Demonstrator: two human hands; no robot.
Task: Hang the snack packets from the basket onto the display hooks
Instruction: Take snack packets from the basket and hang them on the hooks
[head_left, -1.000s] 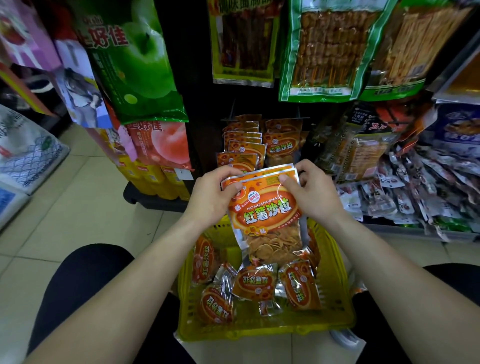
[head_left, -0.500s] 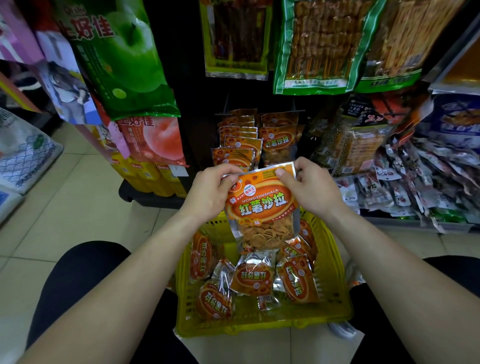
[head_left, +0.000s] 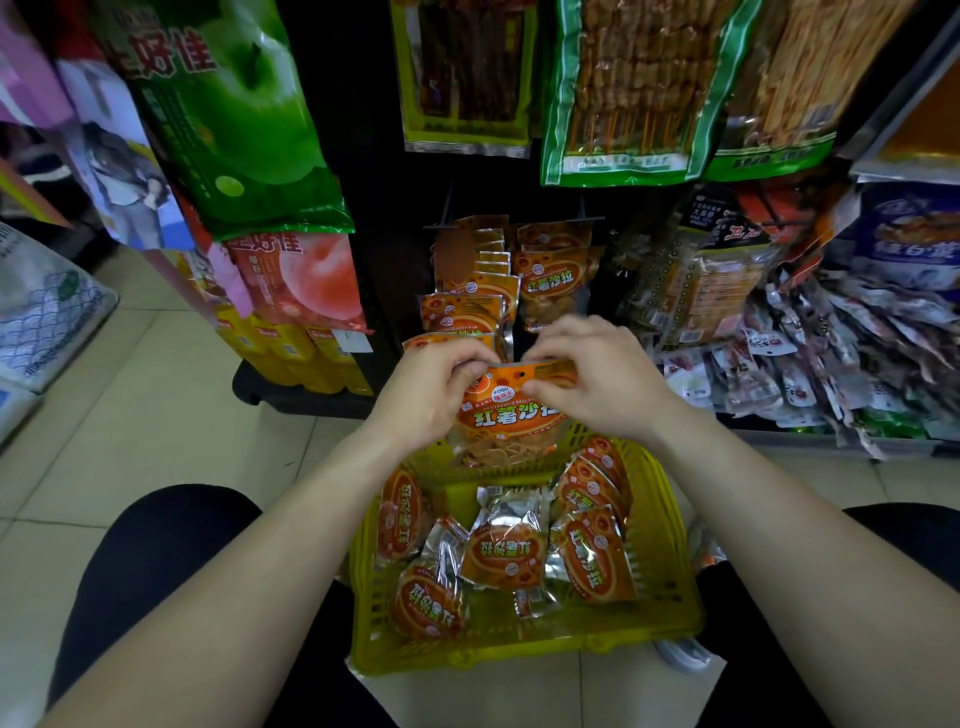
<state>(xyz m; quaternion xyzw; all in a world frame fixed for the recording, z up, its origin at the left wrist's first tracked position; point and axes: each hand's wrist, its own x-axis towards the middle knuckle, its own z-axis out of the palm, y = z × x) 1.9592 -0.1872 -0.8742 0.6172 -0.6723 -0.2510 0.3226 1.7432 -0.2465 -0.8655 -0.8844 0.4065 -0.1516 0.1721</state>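
I hold an orange snack packet (head_left: 511, 415) upright over the far end of the yellow basket (head_left: 670, 618). My left hand (head_left: 431, 395) pinches its top left corner and my right hand (head_left: 597, 384) pinches its top right edge. The packet's top strip sits just below a row of identical orange packets (head_left: 470, 291) hanging on a display hook, with a second row (head_left: 553, 275) on the hook to the right. Several more orange packets (head_left: 501, 553) lie in the basket.
The basket stands on the tiled floor between my knees. Large green bags (head_left: 234, 114) hang at upper left, skewer snack bags (head_left: 634, 88) at upper right. A pile of small wrapped snacks (head_left: 831, 364) fills the low shelf on the right.
Both hands have carried the packet forward toward the hanging rows, and their fingers have closed in along its top strip. The view has tipped down a little.
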